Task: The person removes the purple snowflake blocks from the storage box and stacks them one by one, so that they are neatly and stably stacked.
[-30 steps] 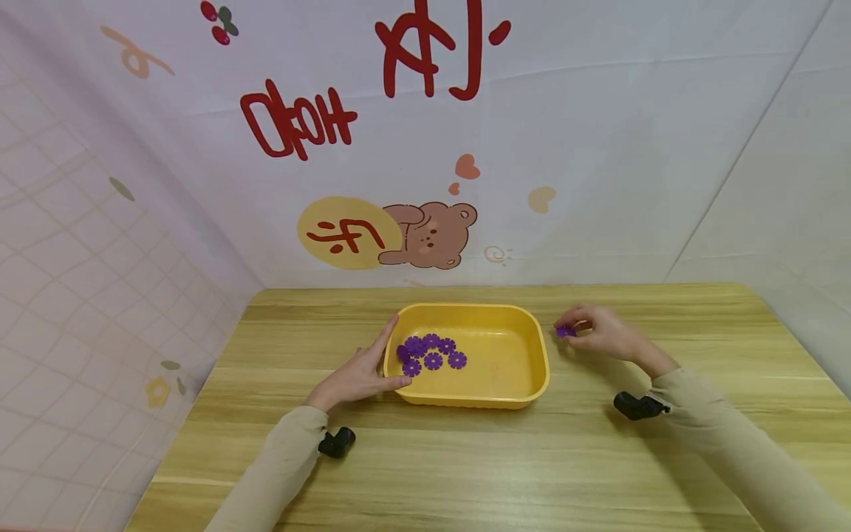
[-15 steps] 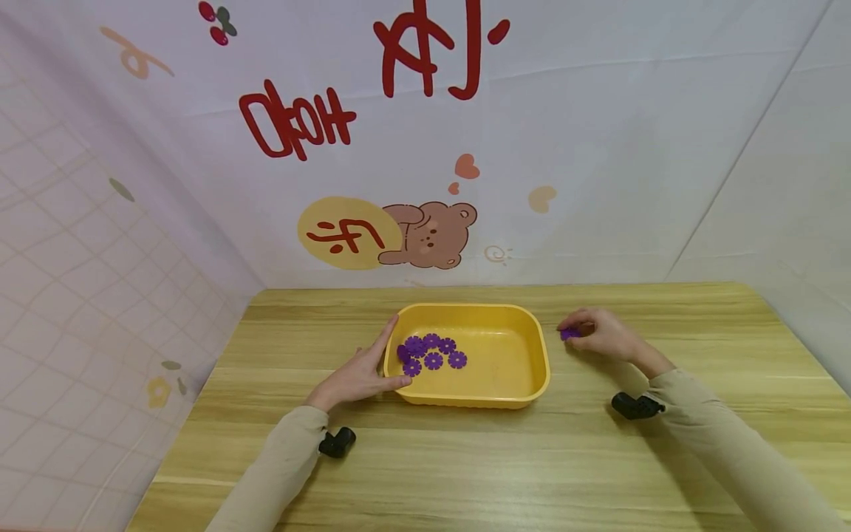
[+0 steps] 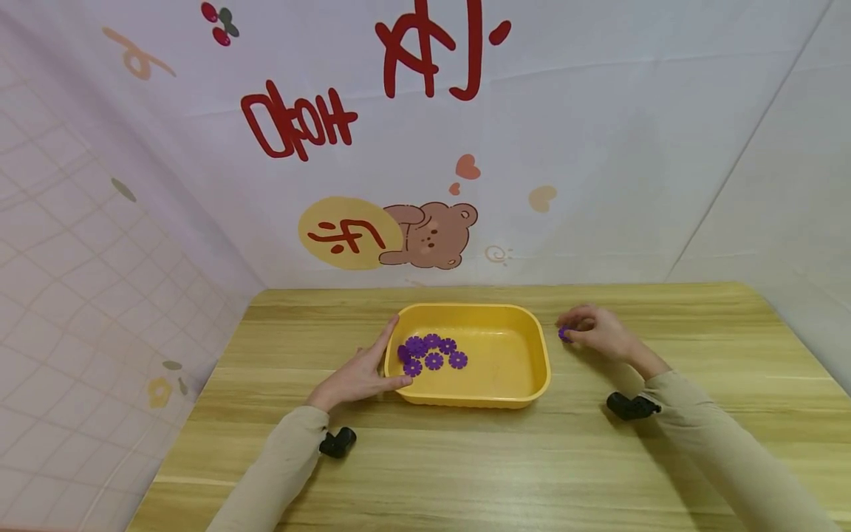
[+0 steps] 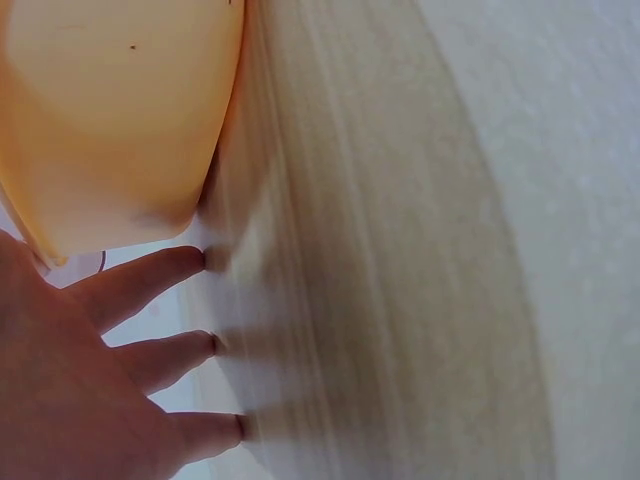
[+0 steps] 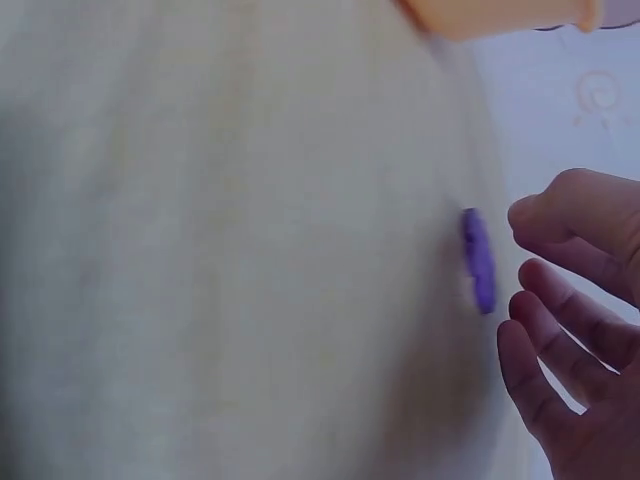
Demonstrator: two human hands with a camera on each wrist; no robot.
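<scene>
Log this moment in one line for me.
Left hand: touching yellow tray | Right hand: near lone purple disc outside tray | Inside tray: several purple discs

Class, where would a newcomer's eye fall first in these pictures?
Probably the yellow tray on the table, purple discs clustered at its left end. Then the red writing and bear on the backdrop behind. Right of the tray, a lone disc is by the right hand.

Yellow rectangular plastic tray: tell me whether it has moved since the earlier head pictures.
No; the yellow tray sits in the same place below the brown cartoon bear print.
</scene>
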